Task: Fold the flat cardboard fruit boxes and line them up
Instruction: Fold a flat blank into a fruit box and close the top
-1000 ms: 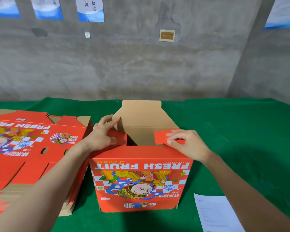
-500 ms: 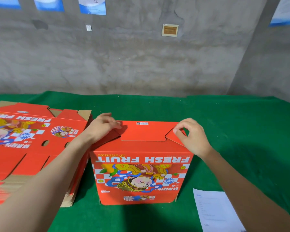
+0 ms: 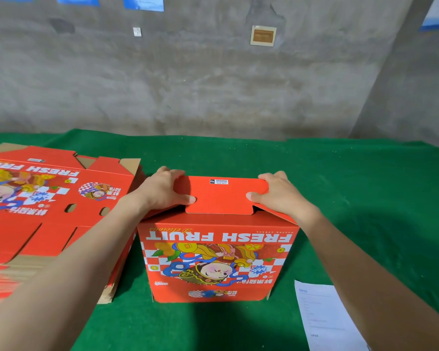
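A red "FRESH FRUIT" cardboard box [image 3: 218, 259] stands upside down on the green table [image 3: 352, 188], its print inverted. Its big red flap [image 3: 221, 198] with a barcode sticker lies folded flat over the top opening. My left hand [image 3: 162, 191] grips the box's top left corner, thumb pressing on the flap and fingers curled over the far edge. At the top right corner my right hand [image 3: 279, 196] holds it the same way. A stack of flat unfolded boxes [image 3: 48, 203] lies to the left, touching my left forearm.
A white printed sheet of paper [image 3: 325, 317] lies on the table at the front right. A bare concrete wall [image 3: 213, 84] with posters rises behind the table's far edge. Green cloth stretches to the right of the box.
The far flap, upright a second ago, has come down flat over the opening. Both hands have left the side flaps and now hold the top corners with thumbs on the flap.
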`<move>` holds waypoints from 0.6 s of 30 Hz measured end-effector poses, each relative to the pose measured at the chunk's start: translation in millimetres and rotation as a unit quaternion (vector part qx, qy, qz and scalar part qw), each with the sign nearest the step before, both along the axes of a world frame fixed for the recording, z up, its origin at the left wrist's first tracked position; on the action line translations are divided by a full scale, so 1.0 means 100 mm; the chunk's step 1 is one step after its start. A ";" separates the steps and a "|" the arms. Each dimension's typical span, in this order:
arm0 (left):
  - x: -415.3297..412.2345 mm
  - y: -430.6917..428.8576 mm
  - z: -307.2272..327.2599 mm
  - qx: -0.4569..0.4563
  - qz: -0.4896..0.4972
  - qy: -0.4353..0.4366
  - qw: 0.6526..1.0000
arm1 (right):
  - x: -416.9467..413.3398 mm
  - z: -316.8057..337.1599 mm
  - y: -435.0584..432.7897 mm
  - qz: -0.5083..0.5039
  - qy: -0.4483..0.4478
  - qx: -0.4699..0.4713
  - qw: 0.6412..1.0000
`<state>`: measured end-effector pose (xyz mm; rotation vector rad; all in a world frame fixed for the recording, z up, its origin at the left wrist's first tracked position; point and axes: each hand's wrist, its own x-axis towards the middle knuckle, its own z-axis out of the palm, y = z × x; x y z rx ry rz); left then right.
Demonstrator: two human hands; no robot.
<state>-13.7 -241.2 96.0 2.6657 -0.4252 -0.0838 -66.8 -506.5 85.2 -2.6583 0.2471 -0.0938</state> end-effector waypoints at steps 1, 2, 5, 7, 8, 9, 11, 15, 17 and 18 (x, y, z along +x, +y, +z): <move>0.00 -0.01 -0.01 0.006 0.001 -0.005 1.000 | 0.00 -0.01 0.01 0.002 -0.004 -0.010 1.000; -0.01 -0.01 -0.01 0.010 0.002 -0.010 1.000 | -0.01 -0.01 0.01 0.004 -0.006 -0.020 1.000; 0.00 -0.03 -0.03 0.015 0.008 -0.021 1.000 | -0.03 -0.02 0.03 0.008 -0.009 -0.039 0.999; 0.00 -0.03 -0.03 0.020 0.009 -0.025 0.999 | -0.04 -0.02 0.04 0.010 -0.009 -0.047 0.999; 0.00 -0.02 -0.03 0.021 0.011 -0.025 0.999 | -0.05 -0.02 0.04 0.011 -0.009 -0.050 0.999; 0.00 -0.03 -0.03 0.022 0.012 -0.024 0.999 | -0.05 -0.03 0.04 0.012 -0.009 -0.051 0.999; 0.00 -0.03 -0.03 0.024 0.016 -0.024 0.999 | -0.07 -0.03 0.04 0.013 -0.008 -0.055 0.998; -0.03 -0.05 -0.04 0.026 0.021 -0.027 0.999 | -0.08 -0.03 0.06 0.014 -0.005 -0.084 0.996; -0.05 -0.05 -0.05 0.031 0.024 -0.032 0.999 | -0.08 -0.04 0.05 0.015 -0.002 -0.100 0.995; -0.05 -0.05 -0.05 0.031 0.025 -0.033 0.999 | -0.08 -0.04 0.05 0.013 0.000 -0.104 0.994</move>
